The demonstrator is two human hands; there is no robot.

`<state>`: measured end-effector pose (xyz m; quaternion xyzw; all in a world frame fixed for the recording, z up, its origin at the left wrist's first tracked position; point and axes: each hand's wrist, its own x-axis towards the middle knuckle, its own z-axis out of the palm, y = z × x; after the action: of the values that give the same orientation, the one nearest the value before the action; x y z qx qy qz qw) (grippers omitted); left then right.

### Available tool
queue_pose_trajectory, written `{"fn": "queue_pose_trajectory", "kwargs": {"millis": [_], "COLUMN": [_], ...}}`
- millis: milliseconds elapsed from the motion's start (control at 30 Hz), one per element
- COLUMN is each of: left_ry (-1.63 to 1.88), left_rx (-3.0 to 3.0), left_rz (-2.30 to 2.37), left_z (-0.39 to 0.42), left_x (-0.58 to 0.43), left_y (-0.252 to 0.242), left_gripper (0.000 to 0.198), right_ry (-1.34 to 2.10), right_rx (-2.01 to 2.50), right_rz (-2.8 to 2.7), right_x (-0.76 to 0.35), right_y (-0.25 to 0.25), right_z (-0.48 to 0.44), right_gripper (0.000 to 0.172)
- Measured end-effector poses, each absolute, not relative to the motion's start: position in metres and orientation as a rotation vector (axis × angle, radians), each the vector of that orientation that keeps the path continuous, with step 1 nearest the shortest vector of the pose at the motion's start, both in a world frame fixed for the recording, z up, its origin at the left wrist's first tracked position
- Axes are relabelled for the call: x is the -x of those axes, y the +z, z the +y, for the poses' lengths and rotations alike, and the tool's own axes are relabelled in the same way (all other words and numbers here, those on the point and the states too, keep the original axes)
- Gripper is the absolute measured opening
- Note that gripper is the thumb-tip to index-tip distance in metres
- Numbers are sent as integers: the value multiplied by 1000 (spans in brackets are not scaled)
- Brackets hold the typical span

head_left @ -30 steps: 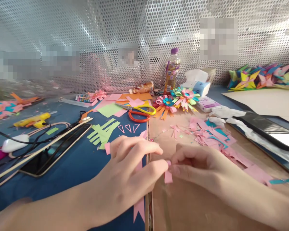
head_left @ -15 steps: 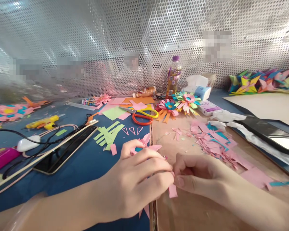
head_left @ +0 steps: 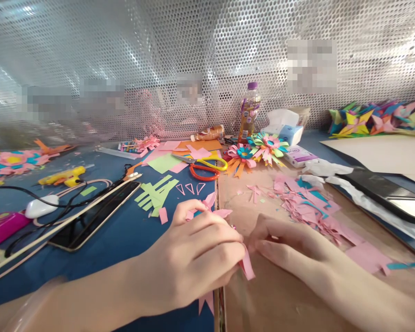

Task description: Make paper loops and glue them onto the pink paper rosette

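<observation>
Closed over a pink paper flower (head_left: 210, 201), my left hand (head_left: 200, 253) hides most of it. Pointed petals, a bit of blue and a small bead (head_left: 233, 227) show past the fingers. More pink points (head_left: 206, 302) stick out below the hand. A loose pink paper strip (head_left: 248, 266) hangs from beneath its fingertips. Just right of that strip, my right hand (head_left: 290, 251) is bent in a loose pinch, apart from the left fingers. Whatever lies between its fingertips, if anything, cannot be seen.
Ahead lie red-and-yellow scissors (head_left: 207, 168), green paper strips (head_left: 157, 192) and finished paper flowers (head_left: 268, 147). Pink scraps (head_left: 307, 203) are heaped to the right. A phone (head_left: 97, 216), cables and a yellow glue gun (head_left: 62, 176) lie left. A bottle (head_left: 249, 113) stands by the perforated metal wall.
My right hand has drawn slightly away from the left fingertips, opening a gap. The pink strip now hangs at a slant from my left hand, and more of it shows.
</observation>
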<state>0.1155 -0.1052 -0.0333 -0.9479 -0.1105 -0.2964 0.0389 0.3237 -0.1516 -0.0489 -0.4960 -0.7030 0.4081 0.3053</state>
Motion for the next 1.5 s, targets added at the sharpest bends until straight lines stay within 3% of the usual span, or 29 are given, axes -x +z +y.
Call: {"fn": "queue_pose_trajectory", "kwargs": {"millis": [100,200,300,633,1167,1500], "left_ry": [-887,-872,-868,-843,-828,-942], "left_rx": [2887,2894,2887,2857,2889,2959], "left_rz": [-362,-376,-368,-383,-373,-445], "left_z": [-103,-102,-103,-105,-110,-110], "left_x": [-114,-114,-115,-114,-111,-110], "left_y": [-33,-34,-35,-37,-36,-43], "left_gripper": [11,11,10,8,21,16], "right_ry": [633,301,176,108,4,10], "right_rx": [1174,1032,1020,1002,1044,1016], "right_rz": [-1995,-2084,-2092,-2130,-2145,-2149], "right_x": [-325,-324,-320,-319,-316,-320], "right_y": [-50,-53,-60,-66,-62,-61], "right_z": [-157,-162,-165,-164,-166,-165], "right_gripper": [7,16,19,20,18,18]}}
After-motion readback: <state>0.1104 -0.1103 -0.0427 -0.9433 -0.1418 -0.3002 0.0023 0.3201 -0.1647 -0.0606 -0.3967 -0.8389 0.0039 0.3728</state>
